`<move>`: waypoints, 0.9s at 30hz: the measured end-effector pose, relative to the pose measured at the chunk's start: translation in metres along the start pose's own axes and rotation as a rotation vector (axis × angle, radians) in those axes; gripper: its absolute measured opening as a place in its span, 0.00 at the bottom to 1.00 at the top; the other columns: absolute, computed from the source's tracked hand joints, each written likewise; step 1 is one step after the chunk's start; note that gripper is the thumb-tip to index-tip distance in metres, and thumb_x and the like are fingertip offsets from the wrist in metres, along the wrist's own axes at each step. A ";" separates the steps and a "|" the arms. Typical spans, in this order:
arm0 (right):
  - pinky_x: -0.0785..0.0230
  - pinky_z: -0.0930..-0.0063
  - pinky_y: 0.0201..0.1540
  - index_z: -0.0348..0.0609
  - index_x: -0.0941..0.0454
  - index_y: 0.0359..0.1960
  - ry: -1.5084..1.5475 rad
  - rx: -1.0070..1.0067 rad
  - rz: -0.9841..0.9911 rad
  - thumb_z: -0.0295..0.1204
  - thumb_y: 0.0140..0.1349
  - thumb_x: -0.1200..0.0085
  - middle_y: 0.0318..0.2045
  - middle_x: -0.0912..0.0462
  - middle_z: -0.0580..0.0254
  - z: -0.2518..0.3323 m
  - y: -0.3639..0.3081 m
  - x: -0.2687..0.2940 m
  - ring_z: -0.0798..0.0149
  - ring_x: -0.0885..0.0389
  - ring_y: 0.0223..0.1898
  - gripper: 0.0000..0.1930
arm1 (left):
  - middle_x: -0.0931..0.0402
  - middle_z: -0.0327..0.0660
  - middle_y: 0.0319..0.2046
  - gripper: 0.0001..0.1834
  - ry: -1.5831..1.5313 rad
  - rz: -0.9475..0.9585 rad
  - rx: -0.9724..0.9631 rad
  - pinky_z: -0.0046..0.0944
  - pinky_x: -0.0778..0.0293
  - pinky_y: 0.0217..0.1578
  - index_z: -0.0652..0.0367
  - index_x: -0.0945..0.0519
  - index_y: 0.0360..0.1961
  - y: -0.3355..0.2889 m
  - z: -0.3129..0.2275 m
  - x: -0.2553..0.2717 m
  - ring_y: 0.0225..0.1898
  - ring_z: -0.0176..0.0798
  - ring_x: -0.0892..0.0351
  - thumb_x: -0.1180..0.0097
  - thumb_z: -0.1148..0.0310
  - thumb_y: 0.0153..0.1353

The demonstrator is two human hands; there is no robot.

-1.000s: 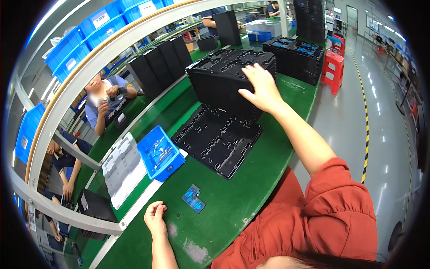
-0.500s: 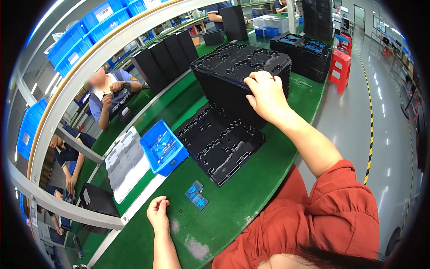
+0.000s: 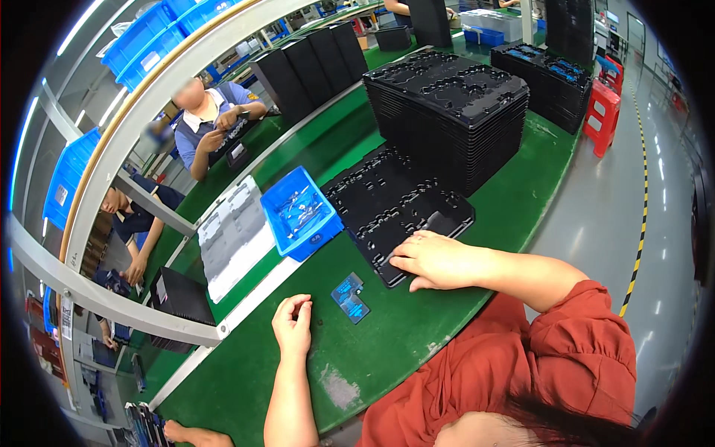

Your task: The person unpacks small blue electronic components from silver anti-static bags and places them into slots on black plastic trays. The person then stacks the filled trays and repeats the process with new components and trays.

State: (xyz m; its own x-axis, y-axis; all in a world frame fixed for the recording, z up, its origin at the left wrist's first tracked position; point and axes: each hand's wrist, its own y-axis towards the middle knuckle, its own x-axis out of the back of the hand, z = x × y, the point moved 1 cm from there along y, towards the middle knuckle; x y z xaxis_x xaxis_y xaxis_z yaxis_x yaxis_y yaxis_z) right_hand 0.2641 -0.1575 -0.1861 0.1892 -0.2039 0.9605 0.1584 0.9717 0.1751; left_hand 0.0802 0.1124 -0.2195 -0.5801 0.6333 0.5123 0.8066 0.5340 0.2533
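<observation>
My right hand [image 3: 441, 261] reaches over the near edge of a flat black moulded tray [image 3: 387, 197], fingers stretched out and thumb apart. Its fingertips touch or hover just over the rim; I cannot tell which. Close to my left hand [image 3: 293, 320], a small flat dark piece with blue markings [image 3: 350, 299] lies on the green tabletop. The fingers of that left hand are loosely curled, with nothing visible in them. Behind the flat tray stands a tall stack of black trays [image 3: 447, 112].
A blue bin [image 3: 304, 242] of small metallic parts stands left of the tray, beside a white moulded sheet [image 3: 237, 238]. A grey frame [image 3: 141, 302] curves along the left. Co-workers sit across the bench; another person's forearm [image 3: 199, 435] shows at lower left. Red stools [image 3: 600, 119] stand at right.
My right hand has left the top of the tray stack and come down to the flat tray's near edge. The view has shifted, and the left hand stays curled on the table.
</observation>
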 end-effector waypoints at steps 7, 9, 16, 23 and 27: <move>0.31 0.62 0.43 0.38 0.27 0.53 0.058 0.123 -0.145 0.30 0.56 0.44 0.34 0.24 0.54 -0.007 -0.002 0.000 0.53 0.24 0.39 0.21 | 0.23 0.38 0.29 0.05 -0.036 -0.037 -0.052 0.27 0.29 0.32 0.63 0.18 0.34 0.002 0.005 0.000 0.28 0.27 0.25 0.44 0.77 0.57; 0.32 0.62 0.45 0.41 0.26 0.52 0.186 0.119 -0.164 0.28 0.55 0.42 0.36 0.24 0.55 -0.011 -0.001 0.012 0.53 0.25 0.41 0.21 | 0.23 0.37 0.29 0.05 -0.047 -0.038 -0.048 0.28 0.29 0.32 0.63 0.19 0.34 0.001 0.005 0.001 0.28 0.27 0.25 0.44 0.77 0.57; 0.33 0.67 0.49 0.39 0.24 0.50 0.601 0.140 -0.512 0.33 0.57 0.43 0.42 0.22 0.59 -0.033 -0.002 0.058 0.59 0.25 0.43 0.19 | 0.23 0.37 0.29 0.06 -0.037 -0.024 -0.057 0.28 0.29 0.32 0.63 0.19 0.35 0.001 0.004 0.001 0.28 0.27 0.26 0.44 0.77 0.56; 0.31 0.73 0.45 0.35 0.25 0.51 0.755 0.183 -0.777 0.35 0.64 0.48 0.41 0.23 0.56 -0.010 0.000 0.096 0.64 0.25 0.41 0.18 | 0.23 0.37 0.28 0.06 -0.032 -0.029 -0.071 0.28 0.29 0.31 0.63 0.19 0.35 0.002 0.005 0.000 0.27 0.27 0.27 0.43 0.77 0.56; 0.31 0.67 0.44 0.28 0.24 0.47 0.412 0.412 -0.789 0.45 0.64 0.50 0.40 0.21 0.49 0.010 0.003 0.155 0.58 0.24 0.41 0.26 | 0.23 0.37 0.28 0.05 -0.035 -0.027 -0.060 0.28 0.29 0.31 0.63 0.19 0.34 0.001 0.007 0.002 0.28 0.28 0.26 0.44 0.77 0.56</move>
State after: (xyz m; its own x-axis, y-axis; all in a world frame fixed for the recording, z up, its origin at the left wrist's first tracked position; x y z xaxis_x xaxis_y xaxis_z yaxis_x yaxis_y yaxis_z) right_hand 0.2838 -0.1846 -0.0343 0.5103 -0.7620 0.3986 0.0485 0.4883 0.8713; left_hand 0.0792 0.1188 -0.2241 -0.6048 0.6386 0.4759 0.7951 0.5177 0.3158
